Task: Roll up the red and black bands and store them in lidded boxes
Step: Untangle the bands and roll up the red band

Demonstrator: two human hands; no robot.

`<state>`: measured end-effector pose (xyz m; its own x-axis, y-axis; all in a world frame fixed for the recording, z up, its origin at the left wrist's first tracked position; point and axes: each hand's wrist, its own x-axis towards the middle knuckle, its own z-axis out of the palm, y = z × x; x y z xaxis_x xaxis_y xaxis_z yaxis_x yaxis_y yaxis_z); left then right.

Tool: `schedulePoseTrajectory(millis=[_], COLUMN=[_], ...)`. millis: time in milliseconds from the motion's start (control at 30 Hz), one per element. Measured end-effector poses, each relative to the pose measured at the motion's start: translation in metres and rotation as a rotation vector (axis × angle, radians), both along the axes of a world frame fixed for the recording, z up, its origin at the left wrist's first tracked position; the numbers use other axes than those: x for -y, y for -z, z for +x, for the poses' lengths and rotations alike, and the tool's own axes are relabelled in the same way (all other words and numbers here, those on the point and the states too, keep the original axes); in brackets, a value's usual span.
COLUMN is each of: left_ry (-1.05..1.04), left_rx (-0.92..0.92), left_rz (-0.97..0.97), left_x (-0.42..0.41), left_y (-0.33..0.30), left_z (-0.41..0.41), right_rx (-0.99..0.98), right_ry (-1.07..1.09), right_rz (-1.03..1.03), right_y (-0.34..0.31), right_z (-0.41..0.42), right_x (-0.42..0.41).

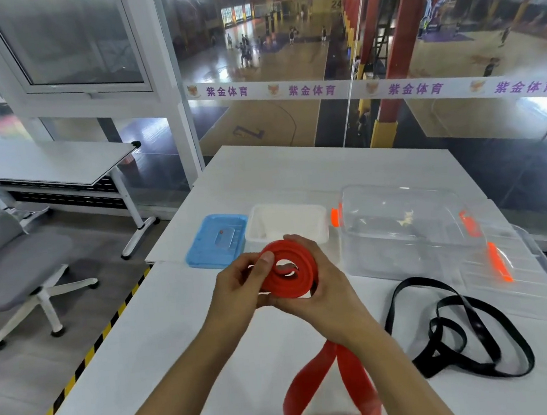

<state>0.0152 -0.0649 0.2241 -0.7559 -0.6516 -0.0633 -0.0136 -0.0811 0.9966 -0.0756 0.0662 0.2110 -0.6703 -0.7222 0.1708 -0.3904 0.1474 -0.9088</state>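
A red band [301, 272] is partly wound into a loose coil held above the white table [151, 340]. My left hand [240, 289] pinches the coil's left side with the thumb on top. My right hand [326, 290] wraps around its right side and underside. The unrolled red tail [331, 398] hangs down below my wrists and lies looped on the table near the front edge. The black band [457, 333] lies loose in tangled loops on the table to the right. Behind the coil stands an open white box [287, 222], its blue lid [215, 243] lying beside it on the left.
A large clear plastic box [407, 226] with orange latches stands at the right, its clear lid [511, 269] lying beside it. A grey office chair [8, 258] and a second white table [45, 161] are at the left. A glass wall rises behind the table.
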Motion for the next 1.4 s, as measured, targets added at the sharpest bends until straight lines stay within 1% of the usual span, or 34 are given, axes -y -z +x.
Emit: schedulePoseTrajectory(millis=[100,233,267,333,433,600,767,867,1067,1233,1300,1400], left_ry=[0.15,0.412,0.442,0.452,0.392,0.164,0.027,-0.056,-0.294,-0.343,-0.342,-0.337], left_rx=[0.025,0.22,0.261,0.284,0.217,0.078,0.048,0.013,-0.027,-0.067,-0.075,-0.068], left_rz=[-0.025,-0.191,-0.23,-0.274,-0.295,-0.221,-0.198,-0.192,-0.133,-0.03,-0.011,-0.029], left_x=[0.016,0.029,0.031,0.032,0.028,0.015,0.01,0.001,-0.008,-0.023,-0.024,-0.02], left_y=[-0.009,-0.025,-0.027,-0.027,-0.02,-0.009,0.0,0.0,0.009,0.008,0.007,0.004], left_z=[0.006,0.005,0.005,0.004,0.005,0.0,-0.004,-0.005,-0.008,-0.011,-0.012,-0.01], right_rx=[-0.065,-0.08,-0.082,-0.084,-0.082,0.028,0.114,0.132,0.169,0.135,0.102,0.108], right_ry=[-0.088,-0.199,-0.224,-0.244,-0.206,-0.093,-0.057,-0.026,0.045,0.15,0.158,0.074], right_rz=[0.092,0.154,0.16,0.162,0.164,0.118,0.07,0.043,0.079,-0.001,0.036,0.111], right_y=[-0.003,-0.006,-0.007,-0.006,-0.002,0.007,0.019,0.028,0.035,0.035,0.035,0.03], right_z=[-0.009,-0.01,-0.01,-0.01,-0.011,-0.016,-0.018,-0.016,-0.007,0.008,0.005,-0.008], right_x=[-0.007,-0.012,-0.012,-0.013,-0.014,-0.013,-0.007,0.0,0.008,0.016,0.016,0.007])
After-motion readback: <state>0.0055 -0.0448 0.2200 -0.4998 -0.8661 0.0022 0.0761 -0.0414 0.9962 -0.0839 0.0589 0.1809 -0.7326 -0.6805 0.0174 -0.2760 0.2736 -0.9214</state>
